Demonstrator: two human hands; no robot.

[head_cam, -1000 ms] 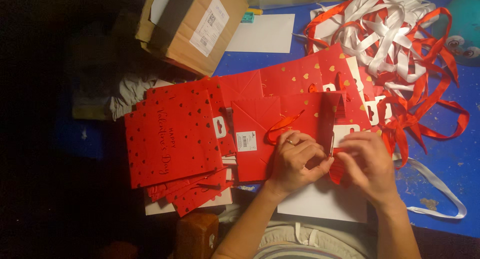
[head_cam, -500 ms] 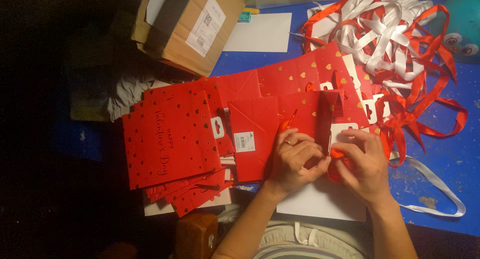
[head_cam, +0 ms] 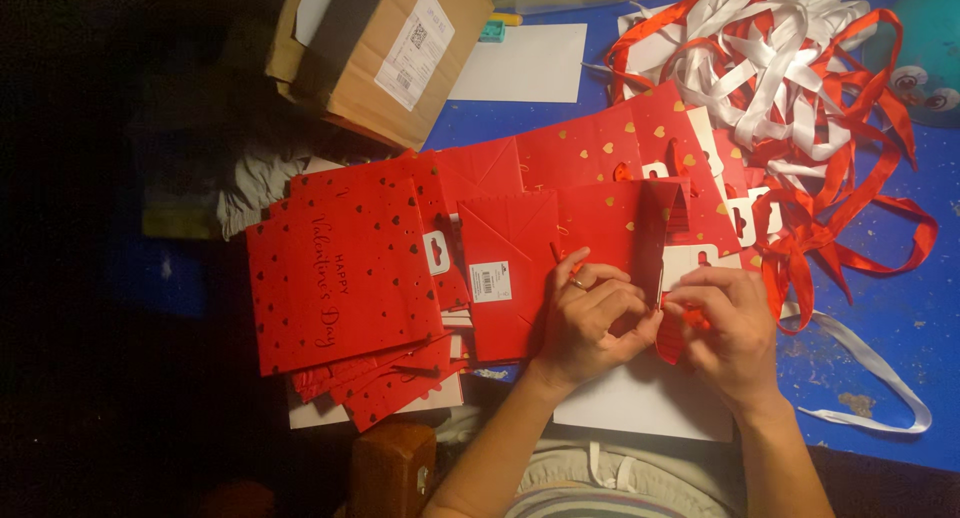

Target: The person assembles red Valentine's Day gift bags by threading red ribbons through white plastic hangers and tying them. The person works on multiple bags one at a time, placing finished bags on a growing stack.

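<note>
A: Both hands meet at the front edge of the blue surface (head_cam: 880, 308). Our left hand (head_cam: 590, 323) has its fingers curled in, pinching a red ribbon (head_cam: 672, 340) against the side fold of the red gift bag (head_cam: 610, 228); our right hand (head_cam: 728, 328) grips the same ribbon from the other side. How do we do this step well?

B: In our judgement, we keep the flat bag pressed down on the white sheet (head_cam: 640, 403) beneath it, hold the ribbon end short between the fingertips so it stays stiff, and work close to the bag's edge so the paper does not tear. Whether the ribbon passes through a hole we cannot tell; the fingers cover it.

A: And the labels?

B: Outward from the hands: a small white rectangular barcode sticker (head_cam: 490, 281) sits on the folded base of the bag at left. A white hang tab (head_cam: 437, 252) shows beside it. Further left lies a stack of red bags (head_cam: 340, 268) printed with dark hearts and script. At the far edge, a cardboard box (head_cam: 385, 53) carries a white shipping label (head_cam: 413, 46), next to a white envelope (head_cam: 520, 64). To the right, a pile of red and white ribbons (head_cam: 790, 88) is heaped.
</note>
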